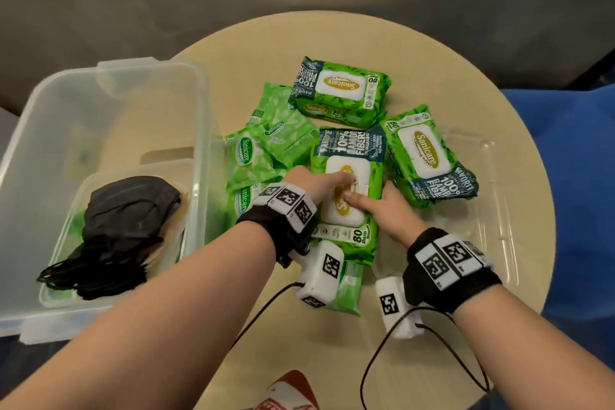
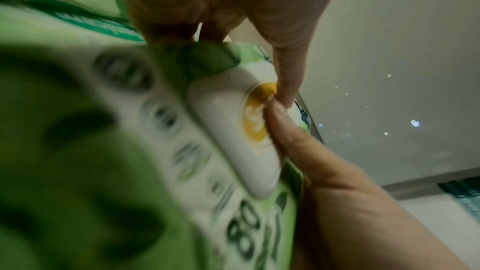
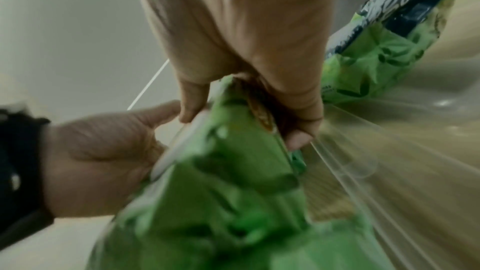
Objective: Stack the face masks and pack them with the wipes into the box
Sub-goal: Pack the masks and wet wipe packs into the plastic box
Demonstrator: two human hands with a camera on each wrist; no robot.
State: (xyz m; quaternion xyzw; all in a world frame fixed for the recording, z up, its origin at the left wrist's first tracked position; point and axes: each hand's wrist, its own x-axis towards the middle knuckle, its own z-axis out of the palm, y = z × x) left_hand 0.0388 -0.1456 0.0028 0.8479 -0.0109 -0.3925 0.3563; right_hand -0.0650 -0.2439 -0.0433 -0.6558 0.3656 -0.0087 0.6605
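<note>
Middle wipes pack (image 1: 346, 176) between both hands, left hand (image 1: 312, 181) and right hand (image 1: 387, 210) clasping its sides.

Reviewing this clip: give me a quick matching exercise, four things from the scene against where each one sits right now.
Things:
1. black face masks
2. middle wipes pack
3. clear box lid
4. clear box

Places:
A. flat on the table's right side
B. held between both hands
C. on the table's left edge
D. stacked inside the box

Pairs: 1-D, 2-B, 3-A, 4-C
</note>
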